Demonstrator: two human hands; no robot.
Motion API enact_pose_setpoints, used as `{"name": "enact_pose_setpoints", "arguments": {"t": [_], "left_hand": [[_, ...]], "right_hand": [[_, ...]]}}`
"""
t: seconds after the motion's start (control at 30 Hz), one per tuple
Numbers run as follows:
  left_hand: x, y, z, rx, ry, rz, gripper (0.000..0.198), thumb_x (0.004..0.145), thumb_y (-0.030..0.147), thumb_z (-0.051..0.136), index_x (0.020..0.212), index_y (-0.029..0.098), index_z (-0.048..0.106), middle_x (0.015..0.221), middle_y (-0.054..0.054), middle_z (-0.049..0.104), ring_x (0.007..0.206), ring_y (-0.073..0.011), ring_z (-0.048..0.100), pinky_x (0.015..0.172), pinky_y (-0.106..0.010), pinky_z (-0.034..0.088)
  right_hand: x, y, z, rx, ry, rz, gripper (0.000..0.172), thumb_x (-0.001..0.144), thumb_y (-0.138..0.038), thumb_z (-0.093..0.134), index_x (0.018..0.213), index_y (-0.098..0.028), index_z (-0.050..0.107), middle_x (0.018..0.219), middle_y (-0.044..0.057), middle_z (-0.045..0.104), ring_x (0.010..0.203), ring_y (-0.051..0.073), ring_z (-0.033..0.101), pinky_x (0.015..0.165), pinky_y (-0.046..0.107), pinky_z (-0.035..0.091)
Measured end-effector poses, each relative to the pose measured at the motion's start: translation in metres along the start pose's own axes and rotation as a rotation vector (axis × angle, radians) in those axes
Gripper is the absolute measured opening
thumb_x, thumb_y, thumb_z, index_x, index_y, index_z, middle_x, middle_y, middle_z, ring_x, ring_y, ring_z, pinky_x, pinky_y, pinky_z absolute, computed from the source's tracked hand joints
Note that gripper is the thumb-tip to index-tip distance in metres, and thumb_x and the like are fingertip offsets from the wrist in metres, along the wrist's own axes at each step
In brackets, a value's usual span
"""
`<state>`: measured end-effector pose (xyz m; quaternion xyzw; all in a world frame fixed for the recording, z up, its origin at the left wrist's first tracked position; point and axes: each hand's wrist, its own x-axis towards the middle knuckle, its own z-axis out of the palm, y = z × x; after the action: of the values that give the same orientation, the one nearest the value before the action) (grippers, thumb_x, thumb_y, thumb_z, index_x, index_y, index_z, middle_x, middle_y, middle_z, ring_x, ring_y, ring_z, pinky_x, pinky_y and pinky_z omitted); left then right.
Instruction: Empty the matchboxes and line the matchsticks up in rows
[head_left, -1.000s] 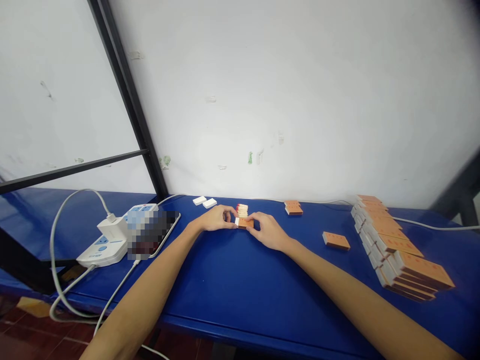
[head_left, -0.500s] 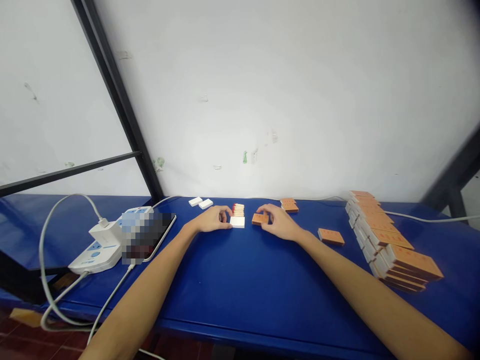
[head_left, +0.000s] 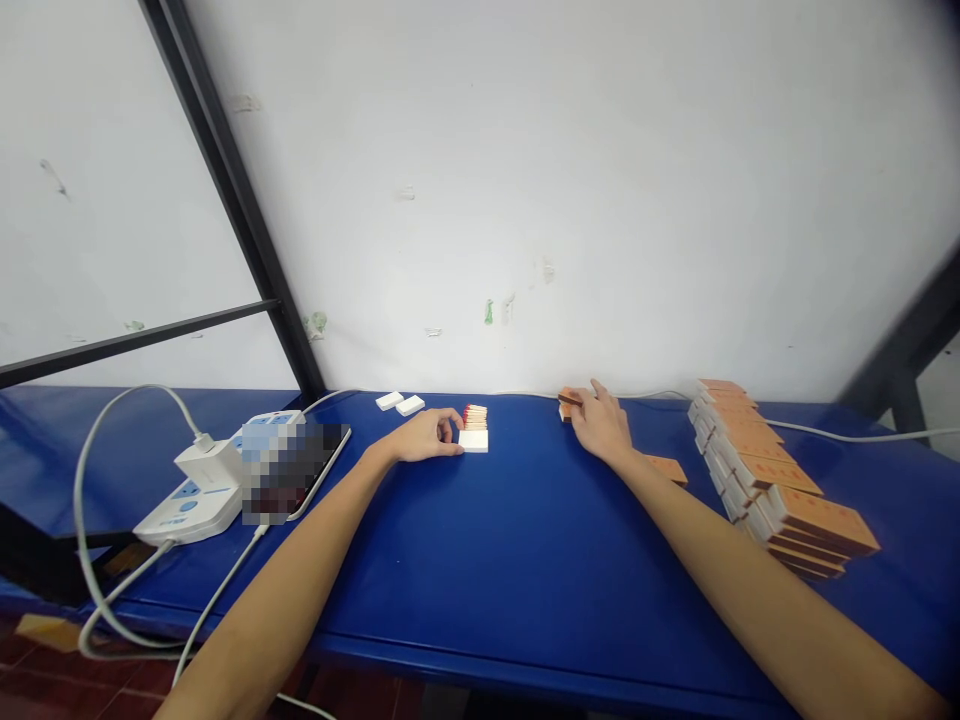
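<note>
My left hand is closed at the left edge of a white matchbox tray on the blue table, thumb and index finger on it. Matches with red heads on the left lie in a neat group just behind that tray. Farther right, my right hand grips an orange matchbox sleeve, tilted so a dark side shows. It is over another orange sleeve near the wall, partly hidden by the fingers. An orange matchbox lies partly behind my right wrist.
Two white trays rest at the back left. Several rows of stacked matchboxes stand at the right. A power strip with white cables and a phone occupy the left side. A dark metal frame rises there.
My right hand has carried the orange sleeve from beside the white tray back and right, to the orange sleeves near the wall. My left hand stays at the tray.
</note>
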<state>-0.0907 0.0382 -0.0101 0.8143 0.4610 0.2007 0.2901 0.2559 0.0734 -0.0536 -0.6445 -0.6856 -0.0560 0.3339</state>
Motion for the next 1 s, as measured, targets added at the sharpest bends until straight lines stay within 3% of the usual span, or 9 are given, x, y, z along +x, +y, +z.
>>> {"name": "enact_pose_setpoints", "arguments": {"t": [0.1, 0.2, 0.37, 0.47, 0.73, 0.87, 1.0], "left_hand": [[0.001, -0.002, 0.001, -0.004, -0.002, -0.004, 0.043, 0.072, 0.045, 0.075, 0.105, 0.020, 0.063, 0.076, 0.000, 0.066, 0.063, -0.0148, 0.057, 0.058, -0.026, 0.040], [0.001, -0.004, 0.000, -0.018, -0.001, -0.017, 0.043, 0.073, 0.044, 0.075, 0.105, 0.020, 0.061, 0.075, 0.001, 0.065, 0.063, -0.0148, 0.057, 0.058, -0.026, 0.041], [0.001, -0.004, -0.001, -0.032, -0.001, -0.011, 0.041, 0.073, 0.043, 0.074, 0.103, 0.020, 0.061, 0.073, 0.001, 0.064, 0.065, -0.0155, 0.059, 0.060, -0.027, 0.042], [0.000, -0.002, -0.002, -0.045, 0.006, -0.015, 0.041, 0.072, 0.042, 0.075, 0.103, 0.019, 0.061, 0.072, 0.001, 0.064, 0.065, -0.0158, 0.059, 0.062, -0.028, 0.043], [0.001, -0.001, -0.004, -0.094, 0.017, -0.009, 0.043, 0.072, 0.045, 0.077, 0.102, 0.020, 0.061, 0.073, 0.001, 0.065, 0.065, -0.0155, 0.060, 0.062, -0.027, 0.044], [0.001, -0.004, -0.004, -0.181, 0.040, -0.021, 0.043, 0.072, 0.044, 0.077, 0.102, 0.019, 0.059, 0.075, 0.002, 0.064, 0.064, -0.0133, 0.059, 0.062, -0.025, 0.043], [0.002, -0.008, -0.005, -0.279, 0.106, -0.016, 0.043, 0.075, 0.045, 0.075, 0.103, 0.019, 0.057, 0.070, 0.003, 0.061, 0.062, -0.0134, 0.058, 0.060, -0.024, 0.044]], "right_hand": [[-0.002, -0.010, -0.004, 0.021, 0.048, -0.028, 0.039, 0.093, -0.027, 0.044, 0.126, -0.021, 0.062, 0.146, 0.017, 0.045, 0.123, 0.037, 0.050, 0.096, 0.053, 0.043], [-0.007, -0.028, -0.009, 0.084, 0.055, -0.080, 0.041, 0.091, -0.028, 0.046, 0.128, -0.020, 0.061, 0.135, 0.017, 0.054, 0.116, 0.034, 0.054, 0.095, 0.049, 0.043], [-0.018, -0.051, -0.010, 0.180, 0.013, -0.260, 0.037, 0.091, -0.026, 0.047, 0.125, -0.021, 0.062, 0.120, 0.013, 0.061, 0.109, 0.030, 0.057, 0.095, 0.044, 0.044], [-0.021, -0.054, -0.009, 0.191, -0.021, -0.344, 0.034, 0.091, -0.023, 0.045, 0.120, -0.022, 0.062, 0.113, 0.011, 0.063, 0.106, 0.028, 0.058, 0.094, 0.042, 0.044], [-0.019, -0.051, -0.009, 0.249, -0.068, -0.361, 0.025, 0.086, -0.015, 0.046, 0.103, -0.021, 0.064, 0.106, 0.009, 0.064, 0.099, 0.026, 0.059, 0.090, 0.040, 0.044], [-0.024, -0.064, -0.015, 0.247, -0.142, -0.456, 0.022, 0.084, -0.012, 0.047, 0.093, -0.021, 0.064, 0.099, 0.008, 0.065, 0.096, 0.026, 0.057, 0.091, 0.041, 0.043], [-0.042, -0.092, -0.024, 0.314, -0.276, -0.611, 0.020, 0.082, -0.012, 0.052, 0.091, -0.023, 0.066, 0.103, 0.006, 0.065, 0.097, 0.024, 0.055, 0.088, 0.040, 0.042]]}}
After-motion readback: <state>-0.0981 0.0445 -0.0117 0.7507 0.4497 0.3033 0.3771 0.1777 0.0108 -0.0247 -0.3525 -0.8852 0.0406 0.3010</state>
